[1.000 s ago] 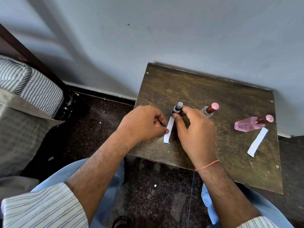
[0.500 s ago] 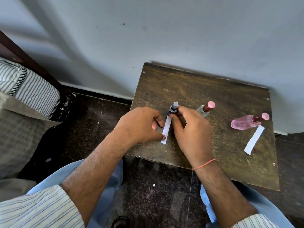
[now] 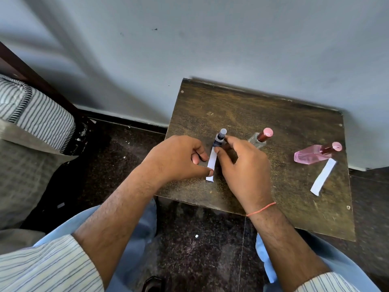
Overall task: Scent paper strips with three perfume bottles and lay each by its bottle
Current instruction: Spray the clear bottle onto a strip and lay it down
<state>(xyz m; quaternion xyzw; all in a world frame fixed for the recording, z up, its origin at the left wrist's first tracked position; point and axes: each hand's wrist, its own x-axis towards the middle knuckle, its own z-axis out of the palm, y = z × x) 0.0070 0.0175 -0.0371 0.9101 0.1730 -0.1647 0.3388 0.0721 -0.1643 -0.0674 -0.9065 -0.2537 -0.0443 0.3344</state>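
So both hands are down at the near-left part of the small wooden desk (image 3: 242,106), working around the dark bottle with the grey cap (image 3: 220,138). The right hand (image 3: 244,171) has its thumb and fingers curled in toward that bottle's base, looks like a pinch on it, though the actual contact is partly hidden by the hand itself. The left hand (image 3: 179,159) is loosely curled, with its thumb tip pressing on the lower end of a white paper strip (image 3: 211,165) that lies flat on the desk, running from just under the bottle back toward the person. Can't really tell if the other left fingers touch the strip or just sit beside it.

To the right of that, a clear bottle with a maroon cap (image 3: 261,138) stands just behind the right hand. Further right is the pink bottle (image 3: 309,155), lying tilted near the desk's right edge, and a second white strip (image 3: 323,177) lies right beside it, its top end near the bottle.

Thin orange thread around the right wrist, striped sleeves on both arms, striped mattress (image 3: 35,114) off to the left on the bed.
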